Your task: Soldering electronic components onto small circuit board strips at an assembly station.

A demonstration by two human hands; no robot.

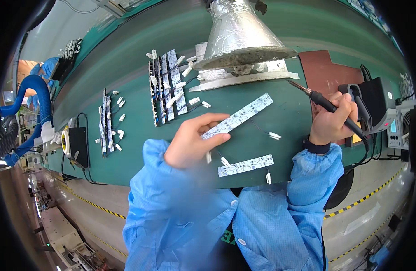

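My left hand (194,140) grips the near end of a long white LED circuit strip (242,114), lifted at a slant over the green bench (126,58). My right hand (332,119) holds a black soldering iron (323,103) like a pen, its metal tip pointing up-left, a short way right of the strip's far end. A thin black wire with a white connector (275,135) hangs from the strip. A second white strip (246,165) lies flat near the bench's front edge, below both hands.
A foil-covered fume hood (239,36) hangs over the bench's middle. Stacks of strips (167,86) and loose white connectors lie left of it, more strips (106,122) further left. A black soldering station (375,106) and brown mat (325,72) sit right. A blue hose (36,90) runs at left.
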